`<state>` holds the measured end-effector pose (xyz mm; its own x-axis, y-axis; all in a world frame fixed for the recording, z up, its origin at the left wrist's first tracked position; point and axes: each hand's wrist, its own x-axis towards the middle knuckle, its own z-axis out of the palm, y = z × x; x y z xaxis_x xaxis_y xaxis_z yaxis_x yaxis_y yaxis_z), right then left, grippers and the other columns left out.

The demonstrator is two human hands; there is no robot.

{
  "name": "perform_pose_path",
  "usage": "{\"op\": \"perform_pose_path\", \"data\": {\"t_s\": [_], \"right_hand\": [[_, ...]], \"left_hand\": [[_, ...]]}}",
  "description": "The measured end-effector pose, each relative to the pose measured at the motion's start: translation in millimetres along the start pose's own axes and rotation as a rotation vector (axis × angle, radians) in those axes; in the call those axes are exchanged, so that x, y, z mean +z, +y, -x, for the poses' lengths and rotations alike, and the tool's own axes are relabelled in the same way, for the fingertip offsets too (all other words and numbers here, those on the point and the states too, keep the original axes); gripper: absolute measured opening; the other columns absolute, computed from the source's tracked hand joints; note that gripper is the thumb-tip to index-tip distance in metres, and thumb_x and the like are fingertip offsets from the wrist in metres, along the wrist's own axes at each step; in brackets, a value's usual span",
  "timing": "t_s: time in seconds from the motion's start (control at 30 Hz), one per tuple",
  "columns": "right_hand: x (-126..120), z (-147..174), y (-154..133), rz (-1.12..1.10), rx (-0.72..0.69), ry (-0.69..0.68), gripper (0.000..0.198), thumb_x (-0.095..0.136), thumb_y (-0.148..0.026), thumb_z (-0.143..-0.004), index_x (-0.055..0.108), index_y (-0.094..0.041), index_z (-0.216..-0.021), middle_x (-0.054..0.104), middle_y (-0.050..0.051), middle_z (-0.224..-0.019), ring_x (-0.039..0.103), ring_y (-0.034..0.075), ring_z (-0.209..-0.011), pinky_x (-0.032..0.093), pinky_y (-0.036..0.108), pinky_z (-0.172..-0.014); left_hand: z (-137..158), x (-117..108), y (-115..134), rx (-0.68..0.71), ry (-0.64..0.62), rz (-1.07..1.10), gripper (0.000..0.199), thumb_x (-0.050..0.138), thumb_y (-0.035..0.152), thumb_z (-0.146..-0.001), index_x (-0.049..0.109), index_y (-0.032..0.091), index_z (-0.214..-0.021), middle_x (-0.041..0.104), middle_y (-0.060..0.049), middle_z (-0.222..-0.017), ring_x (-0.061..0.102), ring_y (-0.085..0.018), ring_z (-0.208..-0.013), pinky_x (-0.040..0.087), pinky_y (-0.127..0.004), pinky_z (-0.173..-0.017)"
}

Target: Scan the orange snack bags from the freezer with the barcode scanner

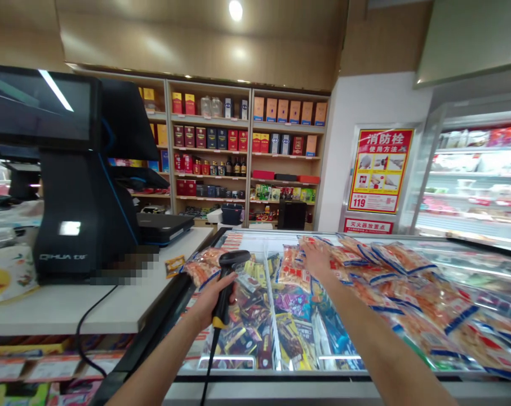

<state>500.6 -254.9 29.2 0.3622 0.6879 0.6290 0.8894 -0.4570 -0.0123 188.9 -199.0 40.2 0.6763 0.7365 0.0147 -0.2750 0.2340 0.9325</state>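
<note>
Tall wall shelving [250,135] stands across the back, filled with boxes and bottles. Nearer, a freezer [306,389] with packaged goods spreads across the middle and right, its left edge meeting a white counter [149,293]. On that counter stands a black checkout terminal [86,197], well to the left of both hands. A red and yellow poster [382,169] hangs on the white wall beyond the freezer.

A heap of clear, blue-edged packets [432,304] covers the freezer's right part, to the right of the right forearm. Smaller colourful packets [250,316] lie lower, on both sides of a white wire divider [272,316], between the two forearms. One clear packet with red print [295,273] lies just left of the right hand [316,259], at the far end of these goods and well apart from the left hand [215,296].

The right hand is palm down over the packets at that far end, fingers stretched forward; whether it grips one cannot be told. The left hand is wrapped around the handle of a black barcode scanner [234,259], held upright above the freezer's left part, its head turned rightward. A small yellow packet [174,266] lies on the counter's edge, left of the scanner.
</note>
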Motion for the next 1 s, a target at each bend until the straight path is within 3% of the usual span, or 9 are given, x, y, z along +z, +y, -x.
{"op": "perform_pose_path", "data": {"t_s": [0.13, 0.23, 0.33, 0.53, 0.67, 0.77, 0.83, 1.0], "right_hand": [[3, -5, 5, 0.017, 0.147, -0.005, 0.037, 0.044, -0.028, -0.069, 0.051, -0.017, -0.103, 0.051, 0.013, -0.106, 0.037, 0.032, -0.103, 0.015, 0.053, -0.084], [-7, -12, -10, -0.036, 0.126, 0.084, 0.039, 0.044, -0.027, -0.068, 0.05, -0.017, -0.105, 0.049, 0.014, -0.108, 0.038, 0.031, -0.103, 0.018, 0.051, -0.084], [-11, -14, -54, -0.157, 0.042, 0.079, 0.036, 0.042, -0.025, -0.069, 0.05, -0.019, -0.104, 0.05, 0.01, -0.109, 0.04, 0.026, -0.103, 0.023, 0.042, -0.086], [14, 3, -174, -0.483, -0.022, -0.255, 0.035, 0.038, -0.04, -0.074, 0.053, -0.023, -0.1, 0.058, 0.004, -0.099, 0.049, 0.02, -0.092, 0.034, 0.031, -0.076], [28, 19, -233, -0.608, -0.076, -0.303, 0.037, 0.04, -0.044, -0.073, 0.05, -0.026, -0.104, 0.055, 0.002, -0.102, 0.047, 0.018, -0.095, 0.033, 0.031, -0.079], [34, 28, -263, -0.655, -0.094, -0.266, 0.051, 0.045, -0.05, -0.068, 0.038, -0.032, -0.115, 0.048, 0.001, -0.113, 0.041, 0.02, -0.104, 0.03, 0.036, -0.084], [38, 30, -278, -0.652, -0.024, -0.278, 0.06, 0.044, -0.055, -0.065, 0.031, -0.032, -0.119, 0.044, 0.003, -0.117, 0.038, 0.022, -0.106, 0.028, 0.041, -0.085], [45, 22, -291, -0.584, 0.15, -0.37, 0.075, 0.043, -0.064, -0.058, 0.033, -0.022, -0.119, 0.047, 0.01, -0.112, 0.039, 0.026, -0.105, 0.029, 0.046, -0.083]], "left_hand": [[0, -10, 8, -0.017, 0.038, 0.013, 0.021, 0.058, 0.03, -0.065, 0.05, 0.013, -0.057, 0.046, 0.004, -0.046, 0.042, -0.005, -0.037, 0.037, -0.018, -0.039], [1, -19, 14, -0.013, 0.058, 0.032, 0.018, 0.056, 0.029, -0.066, 0.05, 0.013, -0.06, 0.049, 0.003, -0.05, 0.042, -0.005, -0.038, 0.038, -0.018, -0.04], [4, -26, 21, 0.01, 0.077, 0.046, 0.014, 0.055, 0.028, -0.066, 0.05, 0.015, -0.066, 0.051, 0.003, -0.054, 0.043, -0.005, -0.039, 0.039, -0.019, -0.04], [24, -42, 35, 0.003, 0.129, 0.014, 0.018, 0.056, 0.03, -0.064, 0.05, 0.014, -0.062, 0.049, 0.003, -0.046, 0.043, -0.007, -0.037, 0.036, -0.018, -0.035], [39, -58, 41, -0.024, 0.155, -0.036, 0.023, 0.054, 0.035, -0.066, 0.051, 0.013, -0.058, 0.046, 0.003, -0.04, 0.042, -0.007, -0.036, 0.035, -0.018, -0.036], [44, -68, 42, 0.018, 0.166, -0.026, 0.022, 0.054, 0.033, -0.067, 0.053, 0.013, -0.061, 0.048, 0.002, -0.044, 0.043, -0.006, -0.039, 0.038, -0.018, -0.042], [45, -73, 44, 0.025, 0.171, -0.016, 0.021, 0.053, 0.033, -0.068, 0.054, 0.012, -0.062, 0.049, 0.002, -0.045, 0.042, -0.006, -0.04, 0.038, -0.018, -0.043], [46, -78, 44, -0.032, 0.137, 0.02, 0.024, 0.051, 0.035, -0.069, 0.053, 0.013, -0.061, 0.047, 0.003, -0.044, 0.041, -0.006, -0.039, 0.035, -0.018, -0.041]]}}
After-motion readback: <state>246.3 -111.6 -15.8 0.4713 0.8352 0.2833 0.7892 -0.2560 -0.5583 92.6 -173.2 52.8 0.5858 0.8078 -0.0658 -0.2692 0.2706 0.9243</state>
